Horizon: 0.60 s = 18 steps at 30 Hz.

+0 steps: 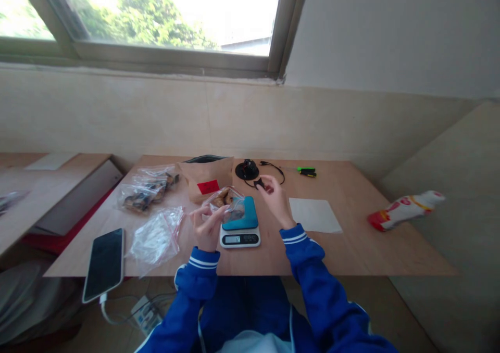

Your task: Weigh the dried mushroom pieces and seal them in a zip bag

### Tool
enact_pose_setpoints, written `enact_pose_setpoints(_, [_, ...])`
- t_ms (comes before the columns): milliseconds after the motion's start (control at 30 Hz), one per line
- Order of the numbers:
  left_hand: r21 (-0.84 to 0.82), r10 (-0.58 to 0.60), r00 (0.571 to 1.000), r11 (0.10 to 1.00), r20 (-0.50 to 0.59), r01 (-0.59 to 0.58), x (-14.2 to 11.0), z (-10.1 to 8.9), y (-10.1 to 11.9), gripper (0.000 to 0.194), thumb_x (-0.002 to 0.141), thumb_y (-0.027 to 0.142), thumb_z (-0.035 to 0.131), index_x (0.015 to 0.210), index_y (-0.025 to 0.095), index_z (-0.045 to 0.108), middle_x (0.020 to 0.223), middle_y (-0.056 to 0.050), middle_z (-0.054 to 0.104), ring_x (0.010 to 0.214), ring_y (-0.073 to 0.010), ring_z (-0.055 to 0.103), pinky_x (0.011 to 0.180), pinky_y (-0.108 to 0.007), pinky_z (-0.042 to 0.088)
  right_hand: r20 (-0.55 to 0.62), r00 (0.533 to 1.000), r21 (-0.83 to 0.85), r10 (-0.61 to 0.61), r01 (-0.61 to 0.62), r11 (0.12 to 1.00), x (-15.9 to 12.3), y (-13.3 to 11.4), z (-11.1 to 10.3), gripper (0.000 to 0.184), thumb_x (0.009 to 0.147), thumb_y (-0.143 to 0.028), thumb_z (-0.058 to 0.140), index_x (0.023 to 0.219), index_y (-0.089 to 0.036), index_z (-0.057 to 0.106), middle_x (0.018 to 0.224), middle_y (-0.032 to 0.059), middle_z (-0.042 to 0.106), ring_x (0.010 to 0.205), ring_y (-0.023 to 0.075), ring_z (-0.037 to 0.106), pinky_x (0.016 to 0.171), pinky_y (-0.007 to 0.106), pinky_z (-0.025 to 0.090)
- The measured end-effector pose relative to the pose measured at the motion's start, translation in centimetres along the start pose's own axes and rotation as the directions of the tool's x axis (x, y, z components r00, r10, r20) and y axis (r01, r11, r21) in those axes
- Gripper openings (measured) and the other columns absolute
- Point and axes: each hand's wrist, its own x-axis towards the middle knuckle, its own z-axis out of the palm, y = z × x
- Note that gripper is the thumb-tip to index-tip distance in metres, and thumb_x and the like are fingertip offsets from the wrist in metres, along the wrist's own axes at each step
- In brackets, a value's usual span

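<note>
Just past the fingertips of the left hand [207,227], a clear zip bag [230,203] of brown pieces lies over the teal platform of a digital kitchen scale [240,238]. The left fingers curl in against the side of the bag and appear to grip it, though whether the platform also bears its weight cannot be told. Beside it, the right hand [276,199] is raised with its fingers [269,185] drawn into a pinch, a small dark scrap [258,184] at their tips; whether they are clenched on it or only just above it is unclear.

Just beyond those fingertips, a black cable [271,168] trails from a round black object [247,169], and a green-handled tool [307,172] lies further right. Past the left fingers stand a kraft paper bag [205,176] with a red label and a plastic bag of dark pieces [148,192]. Nearer the left wrist lies a crumpled clear plastic bag [156,238], then a smartphone [104,264] at the edge of the plywood table [351,249]. Right of the right wrist lies a white sheet of paper [314,215].
</note>
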Motion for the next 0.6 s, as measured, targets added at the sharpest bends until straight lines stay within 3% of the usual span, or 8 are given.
enact_pose_setpoints(67, [-0.013, 0.029, 0.999, 0.999, 0.014, -0.029, -0.2, 0.5, 0.7, 0.013, 0.084, 0.027, 0.067, 0.093, 0.027, 0.077, 0.08, -0.003, 0.049, 0.077, -0.0154, 0.054, 0.073, -0.035, 0.052, 0.003, 0.999, 0.124, -0.042, 0.042, 0.991, 0.8, -2.4, -0.9, 0.03, 0.086, -0.033, 0.062, 0.113, -0.018, 0.061, 0.091, 0.0055, 0.069, 0.074, 0.0164, 0.063, 0.068, 0.029, 0.052])
enact_pose_setpoints(200, [0.004, 0.057, 0.997, 0.998, 0.045, -0.058, -0.4, 0.9, 1.8, 0.014, 0.085, 0.027, 0.066, 0.095, 0.028, 0.076, 0.081, -0.002, 0.049, 0.078, -0.0149, 0.053, 0.072, -0.033, 0.051, 0.306, 0.918, 0.152, -0.254, 0.216, 0.964, 1.1, -6.0, -1.5, 0.02, 0.089, -0.034, 0.061, 0.103, -0.022, 0.069, 0.102, 0.0048, 0.07, 0.096, 0.0182, 0.063, 0.089, 0.034, 0.049])
enact_pose_setpoints(267, [0.012, 0.055, 0.997, 0.998, 0.058, -0.055, -0.5, 0.9, 2.0, 0.014, 0.087, 0.027, 0.065, 0.095, 0.028, 0.076, 0.083, -0.002, 0.048, 0.08, -0.0149, 0.055, 0.072, -0.033, 0.051, 0.34, 0.903, 0.165, -0.262, 0.217, 0.962, 0.6, -6.1, -1.7, 0.023, 0.092, -0.035, 0.056, 0.108, -0.023, 0.068, 0.108, 0.0057, 0.068, 0.106, 0.0191, 0.06, 0.095, 0.036, 0.047])
enact_pose_setpoints(400, [0.011, 0.032, 0.997, 0.999, 0.064, -0.033, -0.7, 0.7, 2.0, 0.015, 0.088, 0.028, 0.063, 0.094, 0.027, 0.076, 0.083, -0.001, 0.045, 0.084, -0.0149, 0.057, 0.074, -0.033, 0.052, 0.367, 0.922, 0.232, -0.123, 0.037, 0.972, -1.4, -4.0, -1.9, 0.038, 0.094, -0.044, 0.05, 0.123, -0.022, 0.06, 0.126, 0.0098, 0.059, 0.113, 0.0199, 0.058, 0.09, 0.034, 0.051])
enact_pose_setpoints(500, [-0.004, -0.015, 0.998, 1.0, 0.058, 0.016, -1.0, 0.6, 2.1, 0.014, 0.088, 0.03, 0.063, 0.095, 0.028, 0.076, 0.084, -0.001, 0.045, 0.08, -0.0141, 0.056, 0.073, -0.034, 0.053, 0.422, 0.906, 0.315, -0.035, -0.111, 0.943, -3.1, -2.6, -1.8, 0.061, 0.084, -0.049, 0.064, 0.137, -0.023, 0.047, 0.136, 0.0119, 0.055, 0.117, 0.0215, 0.058, 0.091, 0.035, 0.052])
enact_pose_setpoints(533, [-0.009, -0.038, 0.998, 0.999, 0.05, 0.038, -1.1, 0.6, 2.1, 0.014, 0.087, 0.03, 0.064, 0.094, 0.028, 0.076, 0.085, -0.002, 0.045, 0.08, -0.0143, 0.055, 0.073, -0.035, 0.053, 0.433, 0.901, 0.334, -0.014, -0.147, 0.931, -3.6, -2.3, -1.7, 0.067, 0.079, -0.049, 0.069, 0.137, -0.023, 0.047, 0.135, 0.0121, 0.057, 0.116, 0.022, 0.06, 0.091, 0.035, 0.053])
enact_pose_setpoints(600, [-0.022, -0.066, 0.997, 0.998, 0.032, 0.067, -1.2, 0.5, 2.3, 0.013, 0.086, 0.031, 0.066, 0.093, 0.029, 0.076, 0.085, -0.002, 0.045, 0.081, -0.0152, 0.055, 0.076, -0.037, 0.054, 0.418, 0.908, 0.337, 0.037, -0.193, 0.921, -4.4, -2.0, -1.2, 0.06, 0.075, -0.048, 0.073, 0.125, -0.021, 0.058, 0.122, 0.0108, 0.066, 0.106, 0.0218, 0.065, 0.086, 0.035, 0.054])
